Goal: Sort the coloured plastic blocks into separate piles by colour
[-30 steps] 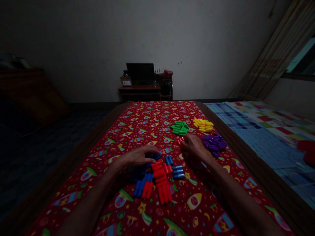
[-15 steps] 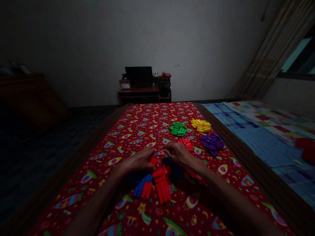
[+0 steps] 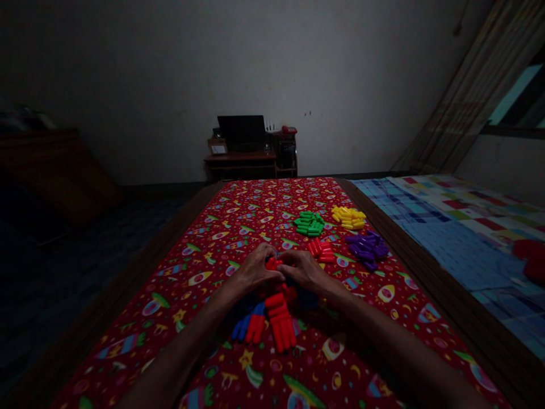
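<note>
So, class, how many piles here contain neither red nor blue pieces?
3: a green pile, a yellow pile to its right, and a purple pile nearer than the yellow. Others could be hidden under the left hand or right hand.

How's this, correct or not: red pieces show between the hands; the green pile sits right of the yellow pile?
Wrong side: in the head view, the green pile sits left of the yellow pile. Red pieces do show between the left hand and right hand.
</note>
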Available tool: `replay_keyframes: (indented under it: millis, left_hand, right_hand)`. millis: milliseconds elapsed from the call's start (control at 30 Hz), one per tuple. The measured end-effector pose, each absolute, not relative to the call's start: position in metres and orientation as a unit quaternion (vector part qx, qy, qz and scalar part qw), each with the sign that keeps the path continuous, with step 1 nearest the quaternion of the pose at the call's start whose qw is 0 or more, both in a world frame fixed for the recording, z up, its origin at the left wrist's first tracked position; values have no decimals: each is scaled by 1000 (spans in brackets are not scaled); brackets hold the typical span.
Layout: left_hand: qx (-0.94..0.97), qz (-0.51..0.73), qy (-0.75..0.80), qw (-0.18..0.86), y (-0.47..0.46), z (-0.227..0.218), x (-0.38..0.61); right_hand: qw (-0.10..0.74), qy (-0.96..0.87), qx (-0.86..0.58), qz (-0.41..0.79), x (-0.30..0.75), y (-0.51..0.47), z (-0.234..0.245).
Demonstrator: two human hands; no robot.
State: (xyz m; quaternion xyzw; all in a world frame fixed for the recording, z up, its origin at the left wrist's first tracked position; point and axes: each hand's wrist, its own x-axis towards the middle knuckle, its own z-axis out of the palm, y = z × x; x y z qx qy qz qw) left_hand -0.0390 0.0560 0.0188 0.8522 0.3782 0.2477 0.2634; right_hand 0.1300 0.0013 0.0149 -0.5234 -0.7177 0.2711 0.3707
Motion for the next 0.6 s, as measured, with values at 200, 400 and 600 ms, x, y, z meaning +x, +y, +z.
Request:
replay_keyframes:
  millis: [200,400,600]
  left_hand:
    - [873,193,357,269,61,17,-48]
    - [920,148,290,218,52,29,-55]
    - [939,15,257,230,12,47,-46]
  right_hand:
    - [301,-749,-542,233,164,7,38]
    - [142,-737,-626,210,230,17,49]
    - [101,-704,-695,108,233,13,56]
